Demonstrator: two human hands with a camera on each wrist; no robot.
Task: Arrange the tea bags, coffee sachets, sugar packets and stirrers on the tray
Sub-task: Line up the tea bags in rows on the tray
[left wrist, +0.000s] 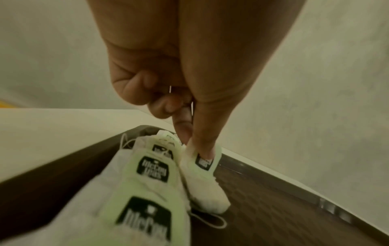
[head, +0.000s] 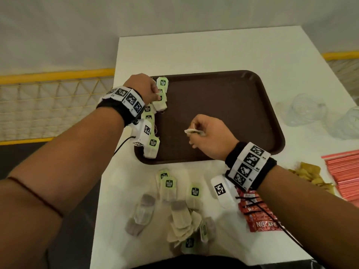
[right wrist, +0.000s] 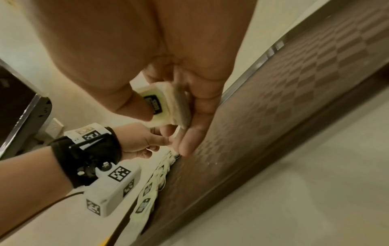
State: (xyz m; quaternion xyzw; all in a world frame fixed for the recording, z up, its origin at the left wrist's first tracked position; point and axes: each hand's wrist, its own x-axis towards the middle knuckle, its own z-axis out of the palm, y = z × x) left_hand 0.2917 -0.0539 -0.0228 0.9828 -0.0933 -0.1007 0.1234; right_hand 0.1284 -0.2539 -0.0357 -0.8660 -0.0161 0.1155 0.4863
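1. My left hand (head: 144, 86) pinches a tea bag (left wrist: 202, 174) at the brown tray's (head: 223, 117) left edge.
2. My right hand (head: 210, 138) grips another bag (right wrist: 166, 104) above the tray.
3. The white table (head: 213, 49) stands beside a yellow railing (head: 56, 75).

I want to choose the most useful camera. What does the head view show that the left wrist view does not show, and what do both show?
Only the head view shows the right hand pinching a tea bag above the tray, the loose tea bags on the white table, the red coffee sachets, the red stirrers and the clear cups.

Only the left wrist view shows the fingertips touching the farthest tea bag's tag up close.

Both show the left hand, the tea bag row and the tray's left rim.
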